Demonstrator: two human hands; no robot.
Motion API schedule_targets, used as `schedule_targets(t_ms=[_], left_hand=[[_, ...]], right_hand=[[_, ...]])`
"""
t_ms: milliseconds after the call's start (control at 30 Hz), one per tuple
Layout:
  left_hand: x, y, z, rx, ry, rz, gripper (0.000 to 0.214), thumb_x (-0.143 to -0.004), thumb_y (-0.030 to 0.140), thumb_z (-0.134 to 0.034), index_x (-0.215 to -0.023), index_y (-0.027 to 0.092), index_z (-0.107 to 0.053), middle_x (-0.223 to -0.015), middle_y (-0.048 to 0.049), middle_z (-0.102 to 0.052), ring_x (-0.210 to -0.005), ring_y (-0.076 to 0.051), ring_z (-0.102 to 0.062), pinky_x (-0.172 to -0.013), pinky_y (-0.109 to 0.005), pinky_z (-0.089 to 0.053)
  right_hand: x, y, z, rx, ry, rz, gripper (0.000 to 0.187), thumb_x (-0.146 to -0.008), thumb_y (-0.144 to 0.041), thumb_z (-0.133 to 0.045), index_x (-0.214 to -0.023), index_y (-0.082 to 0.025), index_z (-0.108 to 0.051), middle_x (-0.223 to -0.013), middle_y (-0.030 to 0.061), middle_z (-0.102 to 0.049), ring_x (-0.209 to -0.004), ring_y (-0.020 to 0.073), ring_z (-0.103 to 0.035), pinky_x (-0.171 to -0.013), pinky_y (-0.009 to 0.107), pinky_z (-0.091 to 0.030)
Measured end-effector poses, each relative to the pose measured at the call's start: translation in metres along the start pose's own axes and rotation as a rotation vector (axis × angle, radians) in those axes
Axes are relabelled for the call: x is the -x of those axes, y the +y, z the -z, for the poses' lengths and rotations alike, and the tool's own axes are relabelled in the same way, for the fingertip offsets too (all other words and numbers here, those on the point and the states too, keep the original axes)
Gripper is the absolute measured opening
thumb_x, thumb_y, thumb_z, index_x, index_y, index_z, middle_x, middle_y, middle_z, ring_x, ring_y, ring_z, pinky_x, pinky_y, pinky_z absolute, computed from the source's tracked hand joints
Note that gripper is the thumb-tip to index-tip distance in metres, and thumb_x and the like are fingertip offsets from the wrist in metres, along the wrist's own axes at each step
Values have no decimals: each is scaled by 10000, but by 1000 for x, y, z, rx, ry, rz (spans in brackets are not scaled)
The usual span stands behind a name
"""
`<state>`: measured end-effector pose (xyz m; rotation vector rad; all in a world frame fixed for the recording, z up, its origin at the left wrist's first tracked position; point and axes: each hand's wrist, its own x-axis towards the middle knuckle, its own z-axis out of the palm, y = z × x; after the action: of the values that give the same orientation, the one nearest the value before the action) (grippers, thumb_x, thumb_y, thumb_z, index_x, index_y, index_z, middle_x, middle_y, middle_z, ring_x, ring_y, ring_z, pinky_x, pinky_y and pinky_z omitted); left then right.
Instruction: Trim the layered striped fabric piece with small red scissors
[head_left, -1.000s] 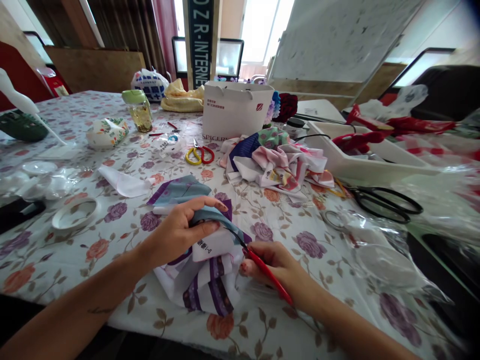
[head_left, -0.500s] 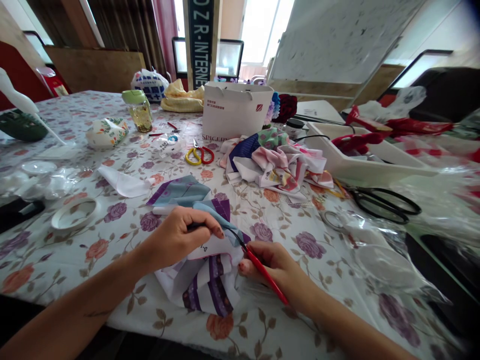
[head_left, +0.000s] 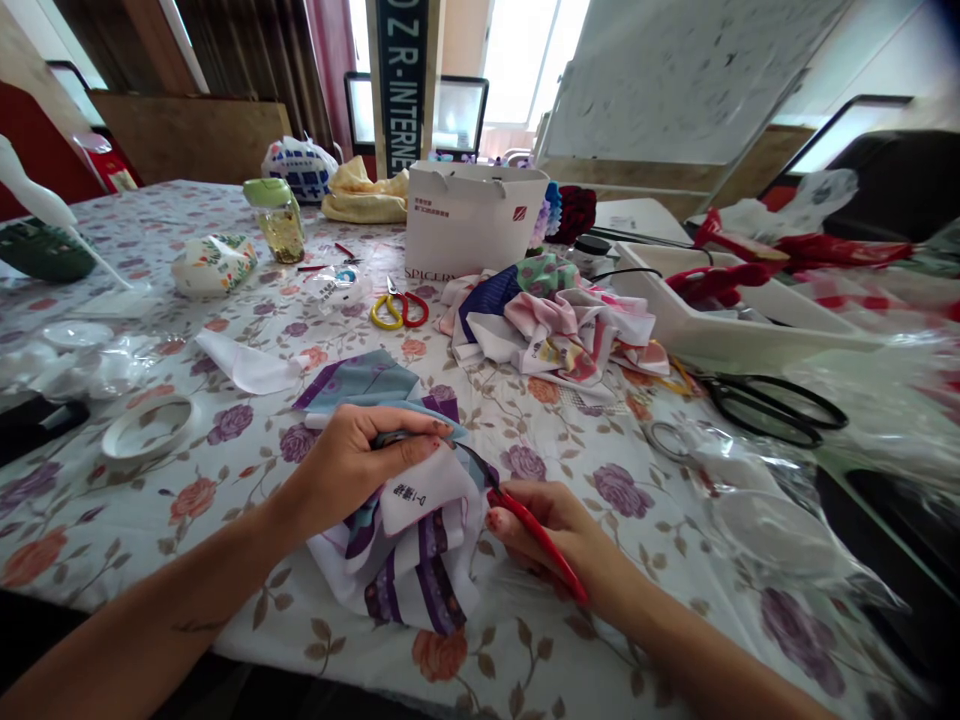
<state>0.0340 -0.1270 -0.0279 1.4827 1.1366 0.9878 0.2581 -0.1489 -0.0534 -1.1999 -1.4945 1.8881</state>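
Bench (head_left: 540, 640), under a floral cover, runs beneath both hands and well beyond. White tray (head_left: 682, 335) ahead and right of the right hand; white box (head_left: 472, 225) straight ahead, well apart from both. Mixed cloth heap (head_left: 555, 330) between that box and the right hand. Blue, purple and white cloth (head_left: 409, 570) is the workpiece: bunched on the near side of the left hand, its blue edge up between the fingers. Another blue-purple part lies just past the left knuckles; can't tell if it's joined. Black-handled scissors (head_left: 772, 408) right of the right hand, not in use. Left hand (head_left: 360, 465) pinches the cloth edge, thumb against fingers. Right hand (head_left: 562, 515) is wrapped round the red-handled scissors (head_left: 547, 555), dark blade pointing at the left fingertips; unclear whether blades are apart or exactly where they bite. White tape ring (head_left: 112, 445) left of the left hand. Yellow-and-red scissors (head_left: 397, 296) ahead of the left. My take for clean tip work: pull the edge taut, pinch further back so fingertips clear the blade, flatten the fold so no hidden layer gets nicked, use short tip-only strokes.
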Motion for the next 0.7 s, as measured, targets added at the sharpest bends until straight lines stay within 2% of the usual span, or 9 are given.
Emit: schedule_targets(t_ms=[200,367,467,567,700], left_hand=[[1,-3,-1,17,5,62,290,-744,370,-792,-991,217,-789,-1035,-45,-778,-963,-225,-706,-836,-271,-557],[3,-4,-6,-20,-27,49,315,-741,347,-794,-1036,236,-777,-1078,-34,-765,-969,-212,-695,-794,-237,-545],[4,-3,-7,-44,-25,79,342,-736,348,-790,-1053,221,-776,-1003,-46,-771,-820,-194,-695,-659,-230,-537],[6,-3,-7,-56,-36,140,404,-717,380,-795,-1086,218,-767,-889,-43,-753,-630,-145,-624,-494,-210,-457],[6,-5,-8,-29,-73,180,400,-714,362,-796,-1092,234,-766,-818,-31,-702,-584,-115,-551,-452,-198,-395]], right_hand=[[0,6,1,-8,-32,21,521,-756,-620,-707,-625,-200,-428,-484,-99,-294,-410,54,-223,-393,229,-121],[2,5,0,58,-28,46,502,-769,-605,-706,-631,-190,-459,-512,-76,-348,-451,68,-276,-419,232,-155],[3,6,1,77,-30,37,484,-785,-585,-702,-644,-188,-464,-530,-74,-341,-465,70,-261,-426,232,-150],[3,8,2,92,-30,26,469,-787,-570,-707,-656,-188,-469,-541,-72,-344,-473,72,-269,-427,231,-156],[2,7,1,88,-40,19,459,-773,-566,-721,-666,-185,-488,-540,-72,-359,-473,71,-267,-426,230,-162]])
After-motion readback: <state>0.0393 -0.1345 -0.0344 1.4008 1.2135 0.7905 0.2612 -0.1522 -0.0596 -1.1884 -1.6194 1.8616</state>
